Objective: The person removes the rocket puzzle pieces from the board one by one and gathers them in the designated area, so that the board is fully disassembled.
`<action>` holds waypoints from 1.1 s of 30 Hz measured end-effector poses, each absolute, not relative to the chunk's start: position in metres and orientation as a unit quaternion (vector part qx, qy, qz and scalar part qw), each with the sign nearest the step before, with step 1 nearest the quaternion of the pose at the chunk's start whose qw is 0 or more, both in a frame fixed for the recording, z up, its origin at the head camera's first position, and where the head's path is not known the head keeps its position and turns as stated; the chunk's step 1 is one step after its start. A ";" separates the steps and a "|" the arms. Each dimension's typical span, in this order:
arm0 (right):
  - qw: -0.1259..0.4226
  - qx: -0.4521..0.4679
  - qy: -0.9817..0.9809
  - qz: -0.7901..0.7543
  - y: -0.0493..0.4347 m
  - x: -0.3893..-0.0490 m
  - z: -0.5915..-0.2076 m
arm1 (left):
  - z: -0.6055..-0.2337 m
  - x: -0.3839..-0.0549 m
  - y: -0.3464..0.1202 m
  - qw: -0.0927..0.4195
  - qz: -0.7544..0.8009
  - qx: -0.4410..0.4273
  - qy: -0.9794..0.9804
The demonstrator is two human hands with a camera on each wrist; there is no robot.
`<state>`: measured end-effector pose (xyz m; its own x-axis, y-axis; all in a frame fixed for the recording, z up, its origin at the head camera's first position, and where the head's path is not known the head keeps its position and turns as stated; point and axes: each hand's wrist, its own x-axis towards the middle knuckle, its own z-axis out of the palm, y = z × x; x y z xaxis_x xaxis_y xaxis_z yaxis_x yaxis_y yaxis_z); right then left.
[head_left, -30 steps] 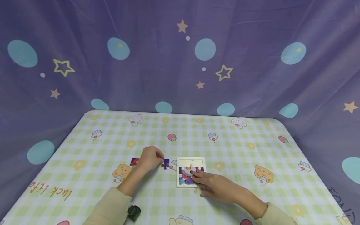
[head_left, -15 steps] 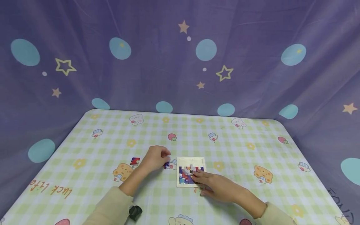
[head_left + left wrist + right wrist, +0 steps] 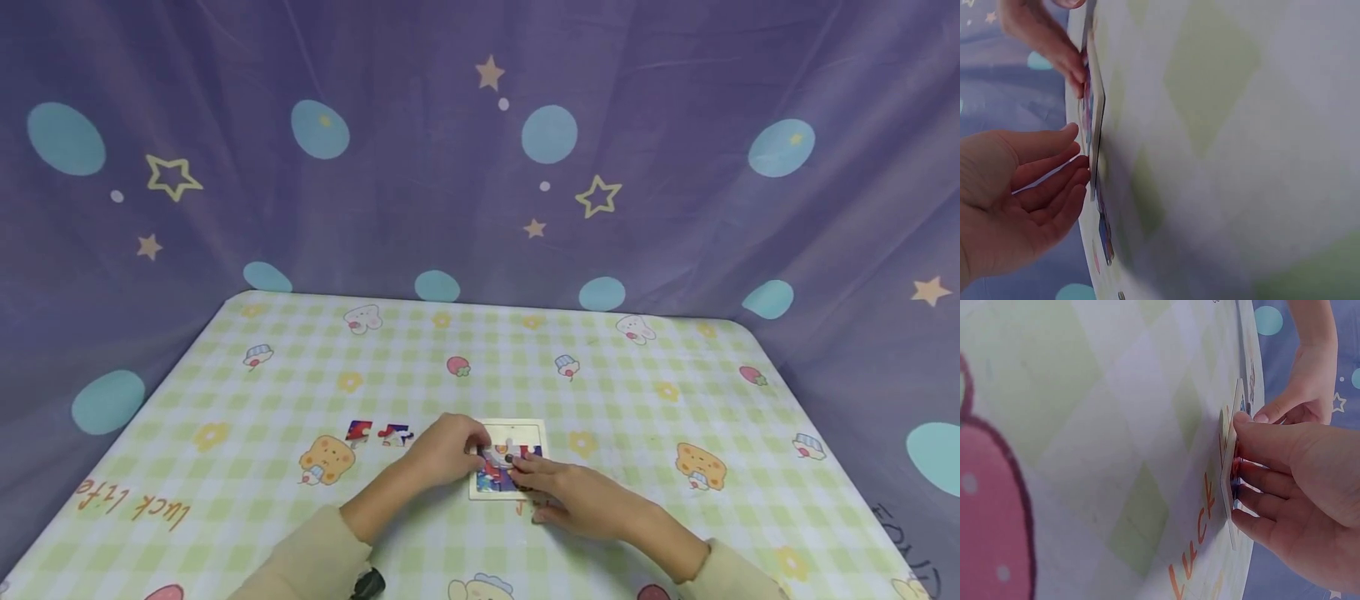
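A small jigsaw puzzle in a pale wooden tray (image 3: pixel 513 497) lies flat on the table, its near part filled with colourful pieces (image 3: pixel 493 477) and its far strip bare. My right hand (image 3: pixel 581 496) rests on the puzzle's right side, fingers extended over the pieces. At the left edge of the tray is my left hand (image 3: pixel 444 450), its thumb and fingertips right at the rim. In the left wrist view the left thumb and fingers stand apart, with nothing visible between them. Two loose puzzle pieces, one red and purple (image 3: pixel 358 431), one purple and white (image 3: pixel 395 435), lie left of that hand.
A checked tablecloth (image 3: pixel 645 400) with printed cartoons covers the table. A black object (image 3: pixel 368 584) shows beside the left sleeve at the near edge. Behind the table hangs a purple curtain (image 3: pixel 420 200) with stars and blue ovals.
My left hand has moved right and nearer, from by the loose pieces to the tray's left edge, uncovering the purple and white piece. The right hand stays on the puzzle.
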<state>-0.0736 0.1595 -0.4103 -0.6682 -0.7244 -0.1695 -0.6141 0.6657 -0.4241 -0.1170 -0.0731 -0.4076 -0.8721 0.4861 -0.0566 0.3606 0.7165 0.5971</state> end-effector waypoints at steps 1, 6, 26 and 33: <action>0.164 -0.373 0.898 -0.168 0.160 -0.074 -0.410 | -0.408 -0.116 -0.072 0.104 0.288 0.232 0.923; 0.161 -0.377 0.896 -0.171 0.159 -0.074 -0.410 | -0.406 -0.114 -0.066 0.093 0.254 0.229 0.935; 0.158 -0.378 0.896 -0.172 0.159 -0.073 -0.411 | -0.410 -0.112 -0.061 0.063 0.306 0.199 0.929; 0.157 -0.378 0.896 -0.172 0.159 -0.073 -0.410 | -0.412 -0.113 -0.062 0.080 0.339 0.198 0.916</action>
